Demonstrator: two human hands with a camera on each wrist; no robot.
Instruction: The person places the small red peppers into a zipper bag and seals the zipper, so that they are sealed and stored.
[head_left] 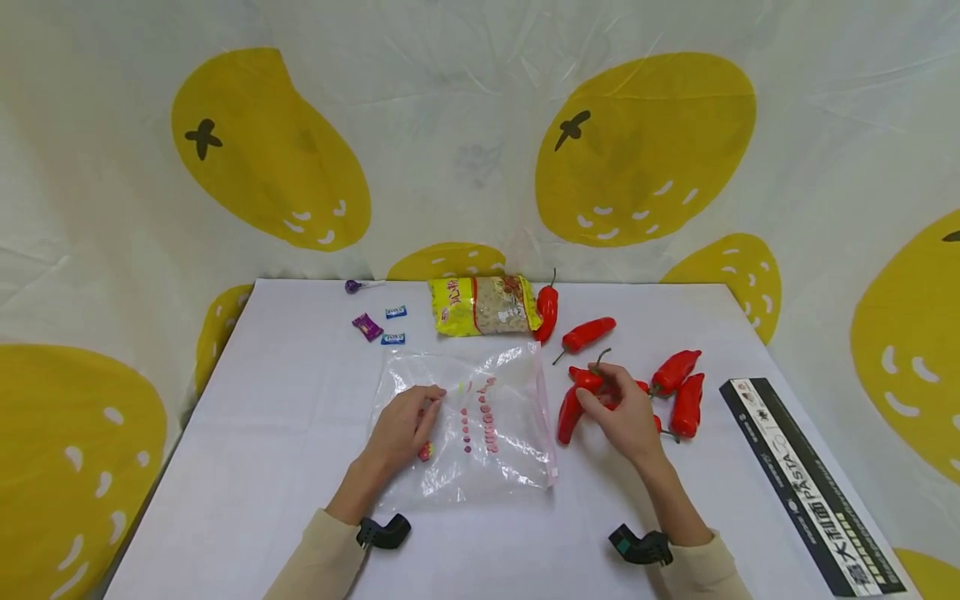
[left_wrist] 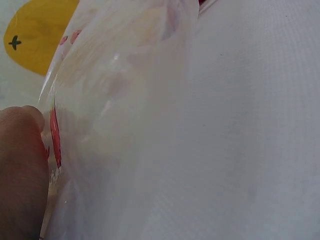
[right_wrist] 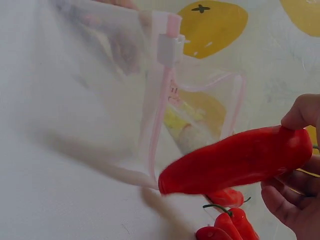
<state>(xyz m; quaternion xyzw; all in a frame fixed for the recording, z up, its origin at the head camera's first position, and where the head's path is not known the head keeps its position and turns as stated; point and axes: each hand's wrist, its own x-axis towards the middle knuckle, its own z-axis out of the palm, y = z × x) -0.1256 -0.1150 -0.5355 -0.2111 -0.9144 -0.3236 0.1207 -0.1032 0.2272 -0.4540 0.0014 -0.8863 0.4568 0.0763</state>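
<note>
A clear zip bag (head_left: 517, 425) with red print lies at the middle of the table, its pink-edged slider mouth to the right. My left hand (head_left: 408, 423) pinches the bag's upper sheet, which stands raised in the right wrist view. Under that hand shows a small red and yellow patch (head_left: 425, 452). My right hand (head_left: 622, 412) holds a red pepper (right_wrist: 240, 160) by its stem end, thumb on top and fingers beneath. The pepper's tip points at the bag's mouth. Just behind this hand lie several more red peppers (head_left: 686, 406).
A yellow food packet (head_left: 487, 306) lies at the back with a red pepper (head_left: 547, 312) against it. Left of the packet are a purple lollipop (head_left: 352, 287), a purple candy (head_left: 367, 327) and two blue candies (head_left: 393, 339). A long black pasta box (head_left: 810, 483) lies at the right edge.
</note>
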